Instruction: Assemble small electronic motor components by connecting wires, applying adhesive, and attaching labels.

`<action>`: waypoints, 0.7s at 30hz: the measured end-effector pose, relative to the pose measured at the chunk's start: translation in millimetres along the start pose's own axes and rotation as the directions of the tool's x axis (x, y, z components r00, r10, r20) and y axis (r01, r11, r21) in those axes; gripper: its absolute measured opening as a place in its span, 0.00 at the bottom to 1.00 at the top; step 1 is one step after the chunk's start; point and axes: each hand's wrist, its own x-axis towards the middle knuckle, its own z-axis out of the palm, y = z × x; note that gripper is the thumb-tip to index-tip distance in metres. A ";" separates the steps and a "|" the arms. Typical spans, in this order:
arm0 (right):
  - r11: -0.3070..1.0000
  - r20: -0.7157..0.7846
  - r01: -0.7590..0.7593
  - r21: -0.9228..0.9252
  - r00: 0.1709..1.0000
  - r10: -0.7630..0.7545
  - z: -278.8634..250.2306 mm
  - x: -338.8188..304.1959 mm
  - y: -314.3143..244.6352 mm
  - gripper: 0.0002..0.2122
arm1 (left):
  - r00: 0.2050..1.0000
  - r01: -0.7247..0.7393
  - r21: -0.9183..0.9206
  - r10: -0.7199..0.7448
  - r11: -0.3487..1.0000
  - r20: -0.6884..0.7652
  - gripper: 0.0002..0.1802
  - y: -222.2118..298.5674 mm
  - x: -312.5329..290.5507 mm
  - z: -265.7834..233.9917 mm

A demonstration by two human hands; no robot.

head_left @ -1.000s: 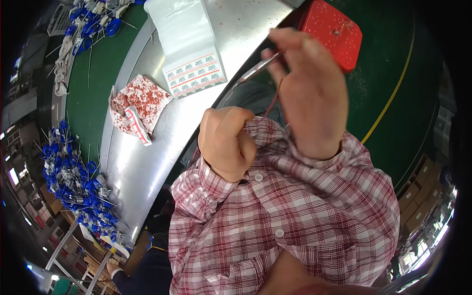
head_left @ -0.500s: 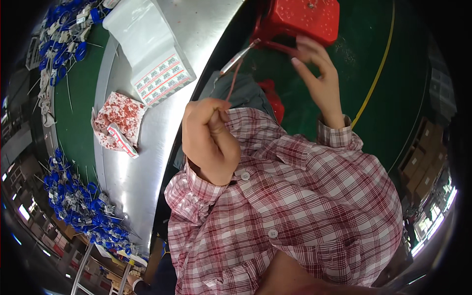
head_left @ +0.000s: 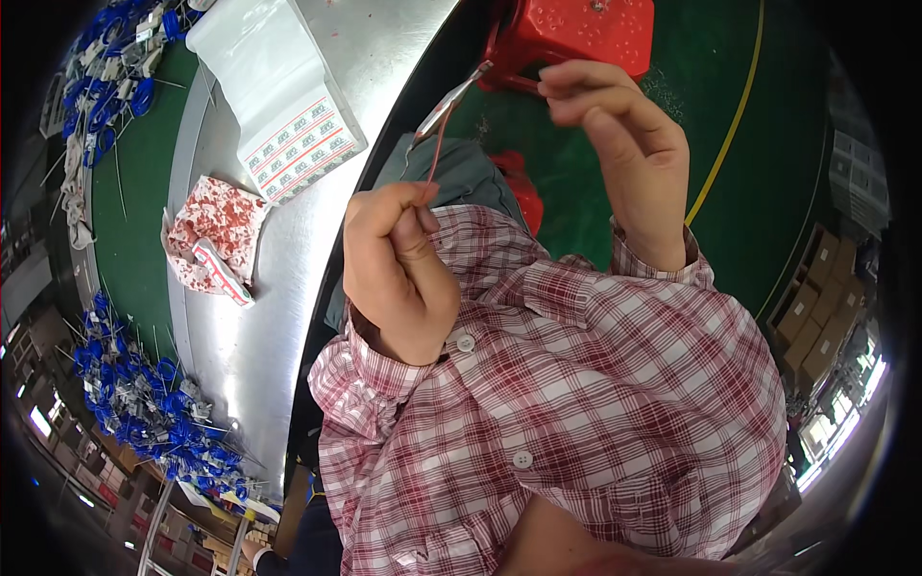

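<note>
From where I stand, the head view has the person's left hand (head_left: pixel 399 259) near the middle of the frame, fingers curled in and thumb pressed to the index finger, pinching the lower end of a thin red cord (head_left: pixel 438 152); the cord rises from that pinch toward a narrow silvery-white strip with red markings (head_left: pixel 449 104), which hangs in the air in the upper middle, though I cannot tell how the two are joined; the strip lies above and slightly right of the left hand, its long axis slanting from lower left to upper right; its upper end points up toward a red plastic stool (head_left: pixel 576 38) at the top.

The right hand (head_left: pixel 629 144), upper right of centre, is partly open, fingers bent leftward and thumb apart, with nothing visible in its grasp; a clear gap separates it from the strip's upper end, while the left hand is nearer to the strip's lower end.

On the shiny metal table (head_left: pixel 240 360) at left lie a white plastic sheet with printed rows (head_left: pixel 298 144) and, below it, a crumpled red-and-white cloth (head_left: pixel 213 226).
</note>
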 end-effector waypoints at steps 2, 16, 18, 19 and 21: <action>1.000 0.021 -0.023 0.019 1.000 0.023 -0.3 1.5 1.2 0.07 | 0.999 0.026 -0.089 -0.024 0.996 0.024 0.06 -1.3 1.6 0.7; 0.890 0.331 -0.345 0.299 0.912 0.242 50.1 28.0 35.1 0.12 | 0.662 0.602 -0.538 -0.008 -0.590 0.750 0.07 -27.2 8.4 2.6; 0.882 0.437 -0.426 0.203 0.845 0.307 62.2 32.3 21.7 0.10 | 0.654 0.590 -0.503 0.009 -0.631 0.756 0.05 -32.2 5.3 1.9; 0.880 0.442 -0.430 0.202 0.842 0.310 65.6 33.7 22.0 0.10 | 0.662 0.577 -0.489 0.023 -0.654 0.750 0.04 -34.6 4.9 1.5; 0.835 0.466 -0.457 0.308 0.837 0.286 70.5 36.3 23.8 0.10 | 0.668 0.564 -0.470 0.040 -0.679 0.743 0.03 -38.2 4.5 0.8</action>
